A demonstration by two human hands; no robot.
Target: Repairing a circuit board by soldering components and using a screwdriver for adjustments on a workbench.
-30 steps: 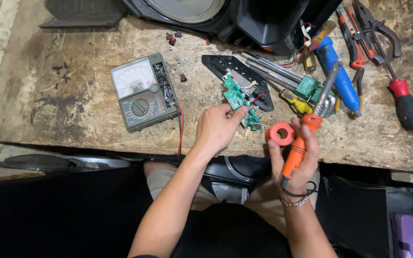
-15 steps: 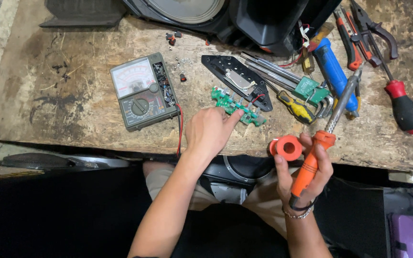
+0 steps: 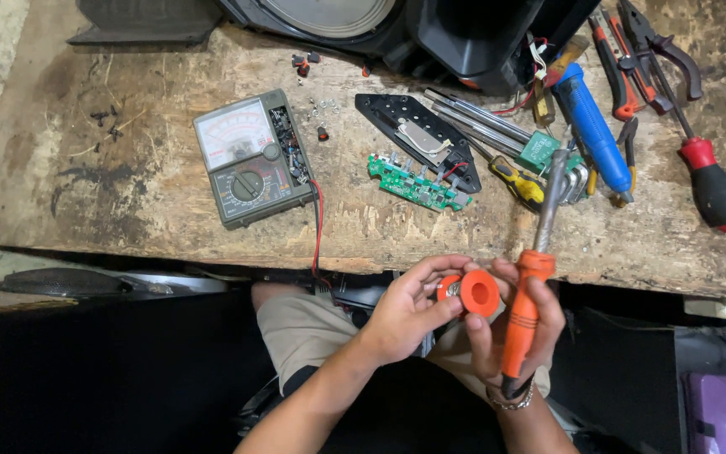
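Below the bench edge, over your lap, both your hands meet on an orange spool (image 3: 474, 292); your left hand (image 3: 409, 309) curls its fingers (image 3: 434, 271) around the spool's near side, closed lightly on it, thumb against the rim; your right hand (image 3: 510, 324) is wrapped shut around the orange handle of a soldering iron (image 3: 531, 286), and its fingertips touch the spool from the other side too; the iron stands nearly upright, its metal shaft reaching up over the wooden workbench (image 3: 128, 185); up on that bench, well apart from your hands, a green circuit board (image 3: 418, 187) lies flat beside a black plastic cover (image 3: 418, 139); left of those sits an analogue multimeter (image 3: 249, 160), a red lead trailing off the edge towards you; to the right you have a blue-handled tool (image 3: 594, 126), a red-handled screwdriver (image 3: 712, 189) and a yellow-handled screwdriver (image 3: 521, 181), all untouched; a black speaker housing (image 3: 464, 34) fills the far edge.
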